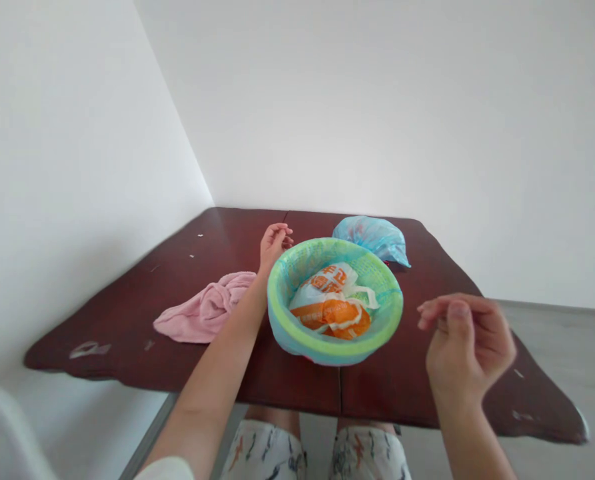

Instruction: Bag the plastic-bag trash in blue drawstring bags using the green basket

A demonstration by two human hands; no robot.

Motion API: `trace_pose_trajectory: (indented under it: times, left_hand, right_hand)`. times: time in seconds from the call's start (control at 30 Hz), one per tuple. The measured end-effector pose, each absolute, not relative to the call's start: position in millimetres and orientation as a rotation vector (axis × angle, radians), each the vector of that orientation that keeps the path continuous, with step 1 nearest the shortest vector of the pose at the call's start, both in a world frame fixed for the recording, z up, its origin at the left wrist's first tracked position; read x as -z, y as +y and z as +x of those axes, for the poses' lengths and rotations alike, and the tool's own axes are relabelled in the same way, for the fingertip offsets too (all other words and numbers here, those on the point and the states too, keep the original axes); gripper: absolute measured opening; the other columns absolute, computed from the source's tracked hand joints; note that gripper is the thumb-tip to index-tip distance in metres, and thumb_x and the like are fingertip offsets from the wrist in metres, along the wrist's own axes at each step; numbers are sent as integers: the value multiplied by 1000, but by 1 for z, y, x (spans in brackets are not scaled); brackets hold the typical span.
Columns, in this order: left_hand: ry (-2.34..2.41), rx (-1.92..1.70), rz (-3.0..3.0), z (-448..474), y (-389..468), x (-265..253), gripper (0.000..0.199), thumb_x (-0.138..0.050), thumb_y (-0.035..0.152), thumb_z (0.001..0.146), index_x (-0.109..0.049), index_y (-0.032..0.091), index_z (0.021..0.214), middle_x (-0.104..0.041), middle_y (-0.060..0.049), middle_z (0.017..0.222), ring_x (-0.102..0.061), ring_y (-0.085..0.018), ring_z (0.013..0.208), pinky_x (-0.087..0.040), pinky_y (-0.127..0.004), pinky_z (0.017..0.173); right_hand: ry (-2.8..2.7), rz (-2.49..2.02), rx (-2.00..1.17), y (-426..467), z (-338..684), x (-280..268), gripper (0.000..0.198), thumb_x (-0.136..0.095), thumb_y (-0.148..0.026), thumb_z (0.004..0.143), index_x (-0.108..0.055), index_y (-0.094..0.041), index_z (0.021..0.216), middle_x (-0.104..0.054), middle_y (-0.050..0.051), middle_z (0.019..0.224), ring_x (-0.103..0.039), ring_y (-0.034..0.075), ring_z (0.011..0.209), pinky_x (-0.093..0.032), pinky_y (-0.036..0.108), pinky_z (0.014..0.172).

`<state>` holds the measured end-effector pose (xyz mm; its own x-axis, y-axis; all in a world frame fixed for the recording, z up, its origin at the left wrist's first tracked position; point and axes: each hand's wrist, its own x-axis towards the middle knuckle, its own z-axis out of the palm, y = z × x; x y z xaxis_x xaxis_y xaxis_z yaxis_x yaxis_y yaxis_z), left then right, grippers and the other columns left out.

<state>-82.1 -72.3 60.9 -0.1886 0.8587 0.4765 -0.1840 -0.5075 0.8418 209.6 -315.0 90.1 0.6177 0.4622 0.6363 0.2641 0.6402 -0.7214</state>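
Note:
In the middle of the table sits a basket (276, 300) with a bright green rim, lined with a thin blue plastic bag folded over its edge. Inside lies a crumpled white and orange plastic bag (322, 283). My left hand (274, 245) is beside the basket's far left rim, its fingers loosely bent and holding nothing; I cannot tell whether it touches the liner. Off to the right of the basket, my right hand (470, 347) hovers apart from it, half curled and empty, with the thumb near the index finger.
A filled blue plastic bag (372, 237) rests behind the basket. To the left, a pink cloth (210, 310) lies bunched, partly behind my left forearm. The dark red table (122, 327) reaches the white walls. A white chair-like edge (7, 427) shows at lower left.

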Motion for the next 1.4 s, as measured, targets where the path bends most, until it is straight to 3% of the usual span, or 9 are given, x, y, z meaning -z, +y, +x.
trace_pose_trajectory:
  times: [0.1, 0.2, 0.33, 0.43, 0.6, 0.7, 0.97, 1.17, 1.4]
  left_hand:
    - [888, -1884, 1465, -110, -111, -51, 28, -87, 44, 109, -73, 24, 120, -79, -5, 109, -75, -15, 81, -64, -26, 71]
    - [1086, -2125, 1730, -140, -174, -24, 39, -78, 35, 115, -62, 28, 150, -75, -11, 143, -82, -19, 106, -68, -29, 77]
    - [1167, -2034, 2398, -160, -245, 9, 45, -83, 20, 109, -64, 28, 148, -75, -14, 145, -82, -29, 131, -75, -49, 104]
    - [1124, -1951, 2623, -155, -268, 13, 55, -89, 18, 105, -65, 30, 153, -76, -15, 148, -81, -32, 139, -74, -55, 114]
    - [1037, -2034, 2686, -137, -278, -2, 41, -85, 10, 106, -74, 32, 140, -80, -13, 142, -82, -30, 128, -74, -51, 107]
    - [1014, -2056, 2751, -133, -280, -4, 47, -87, 5, 101, -76, 31, 138, -81, -13, 140, -81, -32, 128, -72, -52, 106]
    - [1163, -1928, 2843, -122, -287, 16, 48, -100, 17, 93, -85, 34, 135, -59, -17, 173, -69, -43, 152, -66, -61, 117]
    - [1179, -2012, 2779, -114, -289, 2, 29, -98, 15, 100, -89, 33, 121, -71, -12, 148, -73, -32, 131, -61, -51, 112]
    - [1005, -2008, 2665, -115, -296, -10, 19, -74, 9, 111, -71, 26, 120, -85, -11, 131, -80, -28, 120, -62, -46, 107]
  right_hand:
    - [-957, -1092, -169, -339, 212, -28, 23, -88, -41, 110, -77, -22, 118, -80, 2, 92, -74, 17, 66, -62, 29, 60]
    - [-1184, -1159, -51, -357, 204, 15, 27, -88, -30, 107, -79, -25, 132, -83, 8, 112, -83, 24, 86, -72, 37, 72]
    - [-1417, -1123, 136, -364, 185, 28, 38, -86, -16, 104, -82, -30, 139, -82, 11, 126, -86, 30, 108, -78, 47, 86]
    - [-1426, -1097, 155, -361, 176, 17, 36, -82, -12, 104, -84, -31, 136, -82, 10, 118, -86, 29, 102, -78, 46, 84]
    - [-1392, -1045, 67, -356, 179, -6, 18, -76, -14, 106, -87, -27, 112, -82, 7, 101, -82, 25, 87, -73, 41, 77]
    - [-1383, -1027, 58, -362, 188, -15, 19, -77, -14, 106, -90, -26, 113, -80, 7, 101, -80, 24, 88, -70, 39, 76]
    - [-1592, -974, -212, -381, 207, -40, 24, -75, -16, 112, -94, -25, 122, -80, 6, 95, -78, 19, 79, -62, 31, 68]
    - [-1730, -1059, -237, -381, 217, -53, 19, -72, -21, 115, -90, -25, 121, -87, 5, 97, -82, 20, 82, -65, 32, 77]
    - [-1859, -1213, -230, -382, 229, -67, 15, -70, -29, 117, -84, -28, 122, -88, 5, 98, -83, 23, 84, -64, 34, 80]
